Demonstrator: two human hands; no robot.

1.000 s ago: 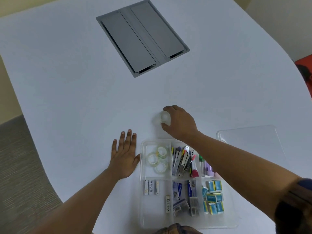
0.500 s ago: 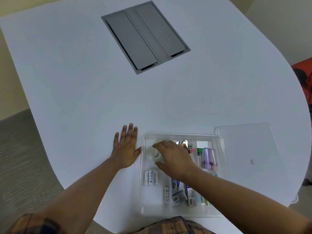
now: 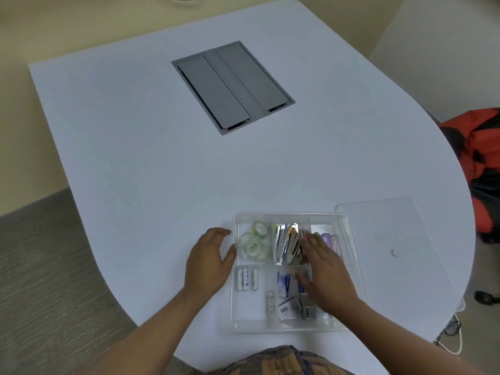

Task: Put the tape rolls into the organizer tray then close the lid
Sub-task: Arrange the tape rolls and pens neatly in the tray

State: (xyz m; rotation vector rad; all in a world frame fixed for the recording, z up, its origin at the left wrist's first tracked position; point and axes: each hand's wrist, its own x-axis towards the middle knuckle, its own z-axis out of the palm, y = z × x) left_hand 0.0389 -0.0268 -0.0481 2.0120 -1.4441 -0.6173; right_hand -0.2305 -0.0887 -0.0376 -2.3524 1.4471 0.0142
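**Clear tray with tape rolls inside, both hands at it**

Bare fingers of the right hand (image 3: 326, 272) are spread and nearly flat, holding nothing, above the middle compartments of the organizer tray (image 3: 351, 255). The forearm goes back to the lower right. The left hand (image 3: 209, 262) lies at the tray's left wall, fingers loosely curled and open, thumb touching the wall; it grips nothing.

The tray stands on a white table (image 3: 162, 158) with a rounded edge and a grey hatch panel (image 3: 232, 86) in its far part. Beyond are beige walls and grey floor.

The tape rolls (image 3: 254, 240) lie in the tray's far-left compartment, some flat and one tilted on its edge. The tray's long axis runs toward the person. The lid (image 3: 384, 239) lies flat on the table, just beside the tray's right side.
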